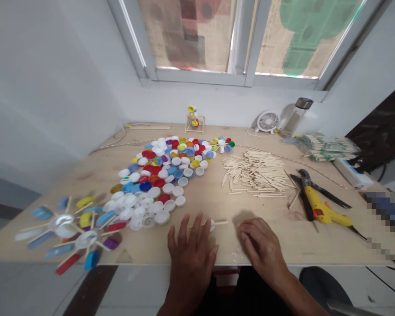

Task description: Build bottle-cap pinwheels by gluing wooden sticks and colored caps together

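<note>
Cap: right here, a white bottle cap point(212, 225) on a thin craft stick point(221, 223), lying on the desk point(316, 245) between the two hands, just past the left fingertips.

Left hand: the left hand point(192, 259) is down flat, palm to the wood, fingers spread wide. The stick seems to run under or behind them, but nothing looks gripped.

Right hand: the right hand point(261, 248) rests just right of the cap, fingers loosely curled, and it looks empty from up here.

Done so far: two finished-looking wheels of coloured caps on stick spokes point(86, 239) sit out to the left of the left hand, and a small cap flower point(222, 144) lies far ahead, beyond the hands.

Left over: a big heap of loose bottle caps point(158, 175), white nearest the hands, runs ahead and to the left. A pile of cut craft sticks point(256, 173) lies ahead of the right hand, and a wrapped bundle of sticks point(329, 148) waits farther out.

Tools: to the right of the right hand, a yellow hot glue gun point(322, 213) lies under black-handled pliers point(303, 193) - both within easy reach.

Far end: a desk fan point(268, 121) and a glass bottle point(294, 117) stand under the window point(246, 39).
</note>
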Action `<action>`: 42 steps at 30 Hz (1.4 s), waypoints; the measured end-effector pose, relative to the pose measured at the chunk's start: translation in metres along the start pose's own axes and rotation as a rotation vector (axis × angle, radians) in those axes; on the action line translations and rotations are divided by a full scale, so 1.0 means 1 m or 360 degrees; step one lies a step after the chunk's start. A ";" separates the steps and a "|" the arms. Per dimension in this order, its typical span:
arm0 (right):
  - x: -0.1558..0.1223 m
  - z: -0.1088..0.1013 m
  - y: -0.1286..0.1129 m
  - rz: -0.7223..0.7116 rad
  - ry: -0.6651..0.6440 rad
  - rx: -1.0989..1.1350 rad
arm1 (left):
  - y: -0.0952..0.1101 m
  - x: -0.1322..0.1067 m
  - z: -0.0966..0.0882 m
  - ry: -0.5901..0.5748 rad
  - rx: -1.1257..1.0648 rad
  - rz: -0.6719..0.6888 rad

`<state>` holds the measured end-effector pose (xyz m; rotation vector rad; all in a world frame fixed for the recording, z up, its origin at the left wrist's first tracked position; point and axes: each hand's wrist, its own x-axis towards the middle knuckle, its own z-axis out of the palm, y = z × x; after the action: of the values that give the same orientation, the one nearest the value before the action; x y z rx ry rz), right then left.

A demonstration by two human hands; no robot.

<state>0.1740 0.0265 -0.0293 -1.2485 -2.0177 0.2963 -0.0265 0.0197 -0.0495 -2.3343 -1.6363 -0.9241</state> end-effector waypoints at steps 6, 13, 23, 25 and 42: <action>0.002 -0.001 -0.003 0.0002 0.0000 0.0009 | 0.000 0.001 0.001 -0.0003 -0.0002 -0.0004; 0.003 -0.004 -0.003 0.0030 -0.0008 0.0037 | 0.001 0.002 -0.001 -0.0001 -0.0030 -0.0015; 0.074 -0.011 0.027 0.0042 -0.0277 -0.0553 | -0.006 -0.001 -0.014 0.0143 -0.0219 -0.0024; 0.087 -0.005 0.033 0.0056 -0.0347 -0.0627 | -0.009 -0.006 -0.019 0.0173 -0.0248 -0.0018; 0.093 0.001 0.029 0.0384 -0.0493 -0.0025 | -0.007 0.007 -0.017 0.0005 -0.0228 -0.0137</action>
<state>0.1691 0.1196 -0.0027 -1.5357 -2.1257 0.6237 -0.0382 0.0208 -0.0338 -2.3671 -1.7353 -1.0959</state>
